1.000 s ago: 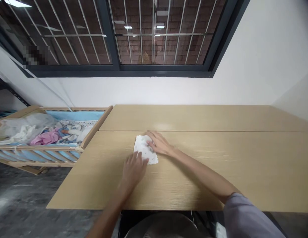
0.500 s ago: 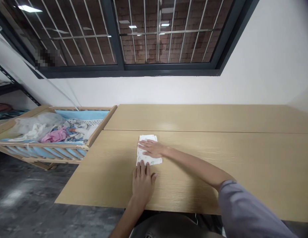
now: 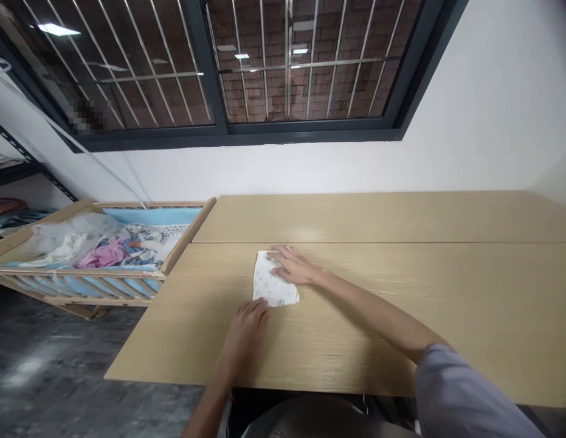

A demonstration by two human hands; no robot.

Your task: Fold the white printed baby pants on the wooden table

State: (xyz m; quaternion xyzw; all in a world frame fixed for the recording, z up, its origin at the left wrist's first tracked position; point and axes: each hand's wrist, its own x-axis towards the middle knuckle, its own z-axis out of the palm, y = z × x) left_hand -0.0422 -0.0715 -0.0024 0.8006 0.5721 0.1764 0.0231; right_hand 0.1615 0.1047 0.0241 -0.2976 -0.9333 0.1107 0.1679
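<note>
Two hands on one folded cloth (image 3: 270,286), both flat and open, gripping nothing

Diff vs half a second ago:
- right hand (image 3: 295,267) lay across the middle of the cloth, fingers pointing left. It now sits on the far right part, fingers angled toward the far left corner, palm partly off on the table (image 3: 401,304)
- left hand (image 3: 245,331) was square below the cloth, fingers straight ahead on the near edge. It has slid a bit left and turned, so its fingertips (image 3: 261,304) now meet the near left corner; rest of the hand is on bare wood
- more cloth is exposed now: whole left half and near right corner are visible
- cloth itself has barely moved; view shifted slightly

Cloth: white with a small dotted print, folded to a compact rectangle. Long axis runs away from the person, near end drifting a little to the right. Near edge looks wider than far edge. Far edge stops just short of the seam between the two table boards. It sits left of table centre, well apart from every table edge

Around it: wooden crib (image 3: 188,234) butts against the left end of the table, with a pile of clothes (image 3: 100,252) inside. Purple sleeve (image 3: 465,395) covers the right upper arm; left forearm is bare. Barred window (image 3: 287,61) sits above the white wall behind the table
</note>
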